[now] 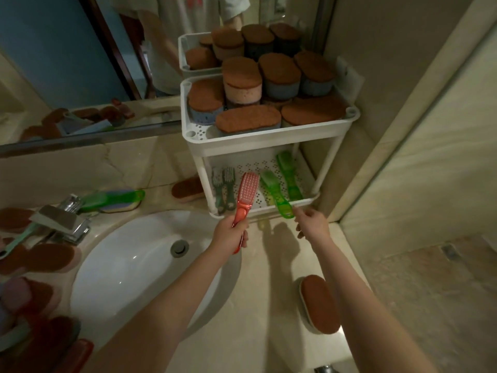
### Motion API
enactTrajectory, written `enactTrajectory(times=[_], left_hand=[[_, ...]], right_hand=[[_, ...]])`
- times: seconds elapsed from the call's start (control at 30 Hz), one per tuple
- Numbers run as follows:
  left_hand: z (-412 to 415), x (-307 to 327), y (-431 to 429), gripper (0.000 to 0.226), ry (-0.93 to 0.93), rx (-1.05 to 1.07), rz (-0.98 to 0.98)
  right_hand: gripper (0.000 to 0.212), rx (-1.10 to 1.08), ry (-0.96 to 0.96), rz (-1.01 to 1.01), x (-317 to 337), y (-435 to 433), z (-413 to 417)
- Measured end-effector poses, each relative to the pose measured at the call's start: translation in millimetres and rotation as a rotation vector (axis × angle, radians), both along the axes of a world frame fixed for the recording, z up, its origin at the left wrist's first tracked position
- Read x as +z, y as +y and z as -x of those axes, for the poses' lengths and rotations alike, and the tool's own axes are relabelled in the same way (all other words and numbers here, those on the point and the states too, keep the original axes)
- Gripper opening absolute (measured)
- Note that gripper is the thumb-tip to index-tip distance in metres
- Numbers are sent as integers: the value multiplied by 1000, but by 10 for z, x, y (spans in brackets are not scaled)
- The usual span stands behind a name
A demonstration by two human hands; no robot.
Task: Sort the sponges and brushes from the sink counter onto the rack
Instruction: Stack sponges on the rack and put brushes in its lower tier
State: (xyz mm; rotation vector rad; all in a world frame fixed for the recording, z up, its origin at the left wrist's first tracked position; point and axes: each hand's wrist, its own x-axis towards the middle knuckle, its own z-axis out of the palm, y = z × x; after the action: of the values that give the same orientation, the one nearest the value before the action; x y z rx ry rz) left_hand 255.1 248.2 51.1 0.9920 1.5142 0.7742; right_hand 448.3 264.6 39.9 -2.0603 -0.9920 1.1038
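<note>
Left hand [230, 234] grips the red brush [244, 200] — bristles over the rack's lower shelf [269, 208]

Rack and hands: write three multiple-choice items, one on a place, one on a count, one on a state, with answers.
1. Where are the sponges on the rack?
A. top shelf
B. bottom shelf
C. hung on its side

2. How many green brushes lie on the bottom shelf?
A. none
B. two
C. five

3. What is the left hand doing?
A. resting flat in the sink
B. holding a red brush by its handle
C. squeezing a sponge

Answers:
1 A, they fill the upper tray.
2 B, two lie side by side at right.
3 B, fingers wrap the handle, bristle end over the shelf.
</note>
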Motion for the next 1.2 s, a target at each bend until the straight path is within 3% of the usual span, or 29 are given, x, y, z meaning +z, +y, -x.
enactTrajectory(times=[0.13, 0.23, 0.47, 0.6, 0.8, 0.9, 1.0, 1.13, 1.2], left_hand=[[17, 22, -19, 10, 2, -15, -3], [52, 30, -31, 11, -20, 5, 10], [126, 84, -43, 19, -67, 33, 0], [139, 100, -26, 24, -80, 47, 24], [87, 108, 5, 13, -196, 124, 85], [20, 159, 3, 12, -325, 203, 126], [-55, 153, 43, 14, -392, 222, 101], [-181, 193, 161, 9, -453, 242, 53], [-241, 219, 215, 11, -431, 231, 37]], right_hand=[[31, -26, 160, 27, 21, 65, 69], [29, -66, 145, 30, 68, 195, 122], [17, 53, -257, 105, 288, 545, 208], [27, 159, -503, 211, 318, 609, 239], [21, 233, -670, 183, 250, 611, 250], [21, 150, -556, -33, 182, 482, 246], [21, 88, -253, -271, 119, 178, 327], [32, 155, 291, -264, 171, -268, 430], [32, 198, 380, -272, 223, -379, 463]])
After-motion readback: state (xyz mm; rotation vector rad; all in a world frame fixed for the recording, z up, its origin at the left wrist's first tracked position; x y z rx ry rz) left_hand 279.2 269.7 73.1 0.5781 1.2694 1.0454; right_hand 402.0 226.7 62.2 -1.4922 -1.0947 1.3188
